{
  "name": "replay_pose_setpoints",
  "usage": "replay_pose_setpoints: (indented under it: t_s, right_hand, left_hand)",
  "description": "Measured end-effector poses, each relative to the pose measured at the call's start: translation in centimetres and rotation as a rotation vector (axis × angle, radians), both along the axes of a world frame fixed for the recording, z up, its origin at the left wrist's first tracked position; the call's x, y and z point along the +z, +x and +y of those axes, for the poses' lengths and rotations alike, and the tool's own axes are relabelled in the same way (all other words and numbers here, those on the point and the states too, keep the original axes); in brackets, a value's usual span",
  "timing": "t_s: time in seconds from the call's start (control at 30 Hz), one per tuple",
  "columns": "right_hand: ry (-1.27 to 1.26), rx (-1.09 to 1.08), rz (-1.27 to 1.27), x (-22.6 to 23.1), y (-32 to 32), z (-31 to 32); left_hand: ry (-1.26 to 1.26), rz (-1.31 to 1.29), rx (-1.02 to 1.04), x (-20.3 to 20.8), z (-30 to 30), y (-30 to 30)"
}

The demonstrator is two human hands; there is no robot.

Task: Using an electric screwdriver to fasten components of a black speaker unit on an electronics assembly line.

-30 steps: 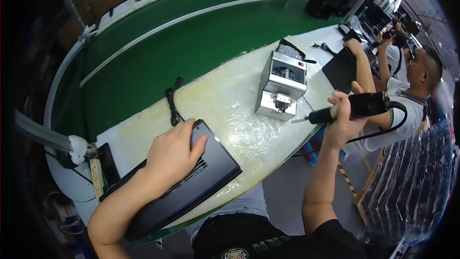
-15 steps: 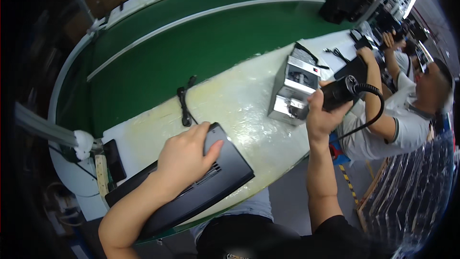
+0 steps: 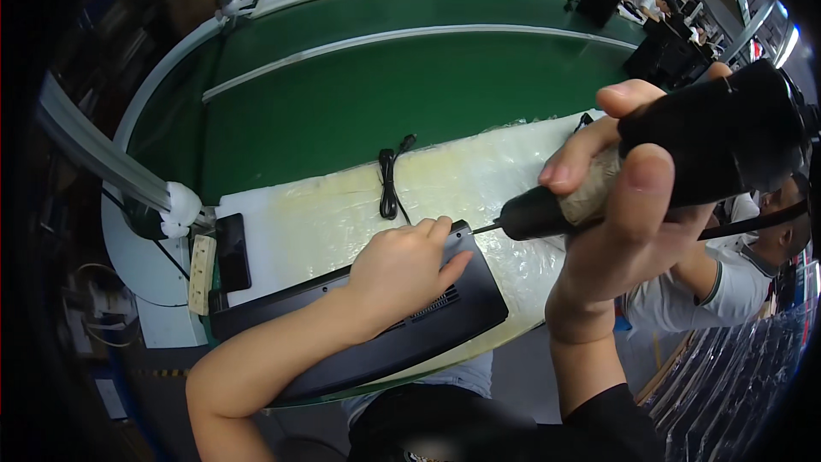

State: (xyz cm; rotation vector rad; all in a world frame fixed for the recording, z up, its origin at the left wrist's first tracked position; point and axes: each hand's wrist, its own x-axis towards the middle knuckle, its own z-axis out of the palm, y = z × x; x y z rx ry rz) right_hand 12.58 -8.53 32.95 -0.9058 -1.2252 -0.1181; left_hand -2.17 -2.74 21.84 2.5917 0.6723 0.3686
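A flat black electronics casing point(image 3: 402, 346) with vent slots lies on the pale, film-covered bench. My left hand point(image 3: 398, 269) grips its far right part, fingers over the far edge and thumb across the top near the vents. My right hand point(image 3: 629, 205) is closed around a black electric screwdriver point(image 3: 718, 133), raised close to the camera, with tape wrapped around its neck. The thin bit points left at the casing's far right corner, by a small screw hole; whether it touches I cannot tell. The coiled cord at the tool's rear is partly out of view.
A bundled black cable point(image 3: 389, 184) lies beyond the casing. To the left are a dark phone point(image 3: 232, 252), a pale power strip point(image 3: 202, 274) and a metal post point(image 3: 111, 154). A green belt point(image 3: 410, 77) runs behind the bench. A co-worker point(image 3: 727, 278) sits at the right.
My right hand has brought the screwdriver up from the metal box toward the casing's corner, its bit now pointing left. My left hand stays on the casing. The view has shifted.
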Motion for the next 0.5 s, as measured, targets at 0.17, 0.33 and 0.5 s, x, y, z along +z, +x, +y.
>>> replay_pose_setpoints:
  t_s: [0.17, 0.33, 0.5]
  right_hand:
    - [-0.039, 0.059, -0.082, -0.5, -0.8, 1.2]
    - [-0.035, 0.054, -0.071, -3.0, -0.7, 2.2]
    - [-0.012, 0.104, 0.034, -4.0, -1.1, 2.4]
  left_hand:
    - [-0.022, 0.025, 0.012, -0.1, 0.1, -0.2]
    - [-0.001, 0.0, 0.001, -0.3, 0.2, -0.3]
    - [0.074, -0.02, -0.017, -0.4, 0.0, -0.2]
